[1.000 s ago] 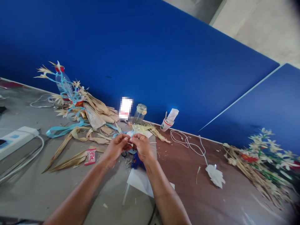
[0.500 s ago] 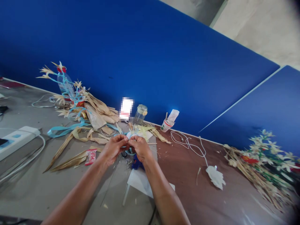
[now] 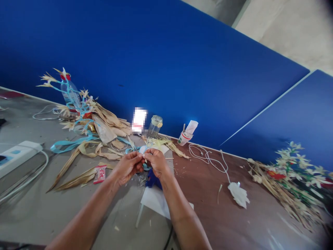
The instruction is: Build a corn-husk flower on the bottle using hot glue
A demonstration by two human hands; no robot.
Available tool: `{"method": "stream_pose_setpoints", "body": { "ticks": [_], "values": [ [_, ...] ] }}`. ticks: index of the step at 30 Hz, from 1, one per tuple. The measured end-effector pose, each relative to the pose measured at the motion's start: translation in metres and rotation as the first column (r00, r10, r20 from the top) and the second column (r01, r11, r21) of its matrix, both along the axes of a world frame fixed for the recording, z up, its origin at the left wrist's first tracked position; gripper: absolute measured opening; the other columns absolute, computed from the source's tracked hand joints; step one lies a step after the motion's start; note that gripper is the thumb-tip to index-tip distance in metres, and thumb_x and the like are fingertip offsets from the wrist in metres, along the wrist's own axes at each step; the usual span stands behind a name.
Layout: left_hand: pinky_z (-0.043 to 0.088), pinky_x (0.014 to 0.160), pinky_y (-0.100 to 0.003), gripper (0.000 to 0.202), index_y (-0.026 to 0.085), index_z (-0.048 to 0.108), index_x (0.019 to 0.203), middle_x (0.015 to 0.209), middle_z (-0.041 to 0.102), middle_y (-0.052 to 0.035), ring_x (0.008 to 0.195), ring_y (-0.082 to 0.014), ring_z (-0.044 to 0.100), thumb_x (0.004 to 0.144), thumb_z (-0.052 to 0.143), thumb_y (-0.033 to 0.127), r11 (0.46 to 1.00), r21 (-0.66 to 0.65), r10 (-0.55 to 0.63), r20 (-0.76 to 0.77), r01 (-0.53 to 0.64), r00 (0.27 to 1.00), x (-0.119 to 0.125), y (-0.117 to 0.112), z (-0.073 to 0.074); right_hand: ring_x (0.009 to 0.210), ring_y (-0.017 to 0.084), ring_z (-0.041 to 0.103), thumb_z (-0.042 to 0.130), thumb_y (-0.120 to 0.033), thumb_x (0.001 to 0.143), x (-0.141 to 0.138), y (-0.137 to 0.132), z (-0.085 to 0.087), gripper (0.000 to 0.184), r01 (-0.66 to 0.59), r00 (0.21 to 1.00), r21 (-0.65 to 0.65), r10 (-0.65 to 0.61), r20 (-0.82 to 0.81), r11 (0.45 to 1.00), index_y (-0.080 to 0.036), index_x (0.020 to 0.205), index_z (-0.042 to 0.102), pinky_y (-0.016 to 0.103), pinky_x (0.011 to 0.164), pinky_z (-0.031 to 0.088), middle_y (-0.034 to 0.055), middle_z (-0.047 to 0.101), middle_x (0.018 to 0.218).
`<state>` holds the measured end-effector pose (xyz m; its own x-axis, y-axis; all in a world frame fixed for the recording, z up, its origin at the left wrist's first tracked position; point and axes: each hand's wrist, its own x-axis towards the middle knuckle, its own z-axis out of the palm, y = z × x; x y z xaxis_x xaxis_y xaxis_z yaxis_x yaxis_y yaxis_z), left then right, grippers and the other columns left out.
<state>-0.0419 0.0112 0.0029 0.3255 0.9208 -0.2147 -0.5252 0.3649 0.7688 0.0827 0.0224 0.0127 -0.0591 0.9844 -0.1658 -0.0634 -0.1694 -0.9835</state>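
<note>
My left hand (image 3: 127,167) and my right hand (image 3: 156,163) meet above the middle of the table, fingertips pinched together on a small pale piece with a bit of light blue ribbon (image 3: 144,150); what the piece is I cannot make out. Under my right wrist lies a dark blue tool (image 3: 153,181) on a white sheet (image 3: 155,201). Just beyond the hands lies a small heap of pale yellow husk strips (image 3: 157,142).
A pile of dried husks (image 3: 104,126), blue ribbon (image 3: 68,144) and a plastic bottle (image 3: 69,93) lies at the left. A power strip (image 3: 16,156), a red packet (image 3: 98,173), a glass jar (image 3: 155,126), a paper cup (image 3: 185,138), a white cable (image 3: 210,160) and husk flowers (image 3: 291,180) surround them. A blue wall (image 3: 166,69) runs behind.
The hands stay pinched together on the small piece, shifting only slightly; the view moves a little.
</note>
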Motion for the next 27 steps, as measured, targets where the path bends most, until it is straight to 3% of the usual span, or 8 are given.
{"method": "stream_pose_setpoints", "body": {
  "ticks": [4,14,20,27],
  "values": [
    [0.031,0.038,-0.014,0.031,0.012,0.053,0.062,0.051,0.049,0.0055,0.038,-0.0002,0.032,0.058,0.079,0.029,0.997,0.019,0.078,0.053,-0.079,0.996,0.005,0.000,0.001,0.037,0.005,0.030,0.063,-0.026,0.057,-0.002,-0.001,0.001,0.013,0.032,0.999,0.002,-0.032,-0.029,0.999,-0.018,0.061,0.054,0.020,0.040,0.018,-0.0092,0.044,0.042],
    [0.029,0.039,-0.015,0.031,0.012,0.055,0.060,0.052,0.048,0.0059,0.040,-0.0018,0.036,0.055,0.081,0.029,0.969,0.043,0.243,0.031,-0.245,0.969,0.006,0.000,0.004,0.035,0.003,0.028,0.069,-0.028,0.053,-0.004,-0.002,0.005,0.020,0.024,0.981,-0.040,-0.031,-0.193,0.999,-0.016,0.059,0.055,0.019,0.038,0.020,-0.0106,0.039,0.037],
    [0.030,0.039,-0.014,0.032,0.010,0.062,0.068,0.056,0.051,0.0043,0.043,-0.0019,0.039,0.050,0.083,0.026,0.969,0.000,0.247,0.039,-0.247,0.968,0.007,-0.001,0.009,0.034,0.003,0.029,0.069,-0.025,0.053,-0.002,-0.003,0.007,0.018,0.014,0.975,-0.043,-0.023,-0.220,0.999,-0.016,0.058,0.055,0.018,0.037,0.022,-0.0104,0.040,0.037],
    [0.033,0.039,-0.015,0.029,0.010,0.059,0.063,0.052,0.052,0.0039,0.041,-0.0025,0.039,0.049,0.083,0.019,0.978,-0.064,0.206,0.108,-0.200,0.973,0.004,-0.001,0.011,0.033,0.002,0.029,0.071,-0.025,0.051,0.000,-0.002,0.008,0.020,-0.012,0.972,-0.056,-0.001,-0.235,0.998,-0.016,0.057,0.054,0.018,0.036,0.021,-0.0105,0.040,0.037]
  ]
}}
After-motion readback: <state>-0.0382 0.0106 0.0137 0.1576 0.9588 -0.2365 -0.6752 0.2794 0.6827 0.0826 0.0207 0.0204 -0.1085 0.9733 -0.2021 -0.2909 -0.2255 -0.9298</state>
